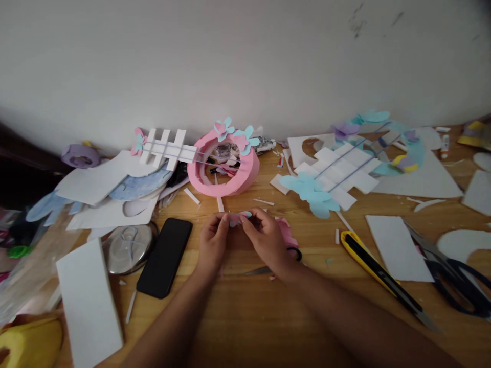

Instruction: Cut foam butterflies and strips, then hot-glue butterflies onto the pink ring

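Observation:
Between the fingertips of both hands is a small pink and light-blue paper cutout [235,220], shaped like a flower or butterfly and partly covered by the fingers. My left hand [213,239] pinches its left side, and my right hand [265,237] pinches the right side. Beneath my right wrist lies a small pair of scissors [258,271], its middle hidden. A crumpled piece of pink paper [286,232] shows just beyond that hand. Behind both hands stands a pink paper ring [224,190] with pink and blue cutouts, joined by strings to a white slatted strip [163,150].
At left are a black phone [164,258], a round metal tin [130,248] and a white board [90,301]. A yellow utility knife [378,271], blade out, and large scissors [454,286] lie right. A blue paper guitar-like piece [310,191] rests at back right.

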Available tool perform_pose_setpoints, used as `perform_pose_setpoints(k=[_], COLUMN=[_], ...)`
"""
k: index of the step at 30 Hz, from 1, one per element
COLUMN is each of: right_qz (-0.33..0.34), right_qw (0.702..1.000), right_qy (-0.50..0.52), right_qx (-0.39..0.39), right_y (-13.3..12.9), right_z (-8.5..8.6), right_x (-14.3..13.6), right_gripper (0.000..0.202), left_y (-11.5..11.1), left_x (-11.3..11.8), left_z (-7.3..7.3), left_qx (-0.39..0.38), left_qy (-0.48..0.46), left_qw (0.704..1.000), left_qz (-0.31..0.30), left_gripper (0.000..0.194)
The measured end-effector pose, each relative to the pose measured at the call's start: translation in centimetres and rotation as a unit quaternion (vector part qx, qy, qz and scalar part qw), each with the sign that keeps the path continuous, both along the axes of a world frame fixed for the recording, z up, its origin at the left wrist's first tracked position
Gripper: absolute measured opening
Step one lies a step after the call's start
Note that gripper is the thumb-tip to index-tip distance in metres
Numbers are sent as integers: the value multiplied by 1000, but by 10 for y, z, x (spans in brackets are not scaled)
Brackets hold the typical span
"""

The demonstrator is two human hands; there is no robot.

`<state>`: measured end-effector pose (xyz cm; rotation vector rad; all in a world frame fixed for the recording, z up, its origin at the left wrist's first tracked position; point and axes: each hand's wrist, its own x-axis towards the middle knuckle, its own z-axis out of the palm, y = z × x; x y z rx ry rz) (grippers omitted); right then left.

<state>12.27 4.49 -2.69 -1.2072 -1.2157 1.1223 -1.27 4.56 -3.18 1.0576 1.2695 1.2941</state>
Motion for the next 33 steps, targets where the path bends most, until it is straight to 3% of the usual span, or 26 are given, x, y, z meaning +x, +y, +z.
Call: perform_pose_setpoints(k=[6, 12, 19, 33], right_qz=[3, 8, 2, -4], right_qw=[1000, 1000, 1000, 999], right_qy=[13, 25, 22, 39], right_qx=[-8, -15, -18, -3], right_y=[0, 1, 1, 1], right_z=[1, 1, -2, 0], right_x=[0, 0, 0, 0], right_gripper=[17, 17, 17, 14], left_y=[1, 2, 3, 6], left_x=[2, -2, -5, -5], left_z=[-3, -8, -10, -14], left_qx=[-12, -25, -8, -17], left_qy=[-112, -49, -24, -89], left_qw=[993, 998, 999, 994], left_qz=[35, 23, -36, -63], left_gripper=[46, 35, 23, 23])
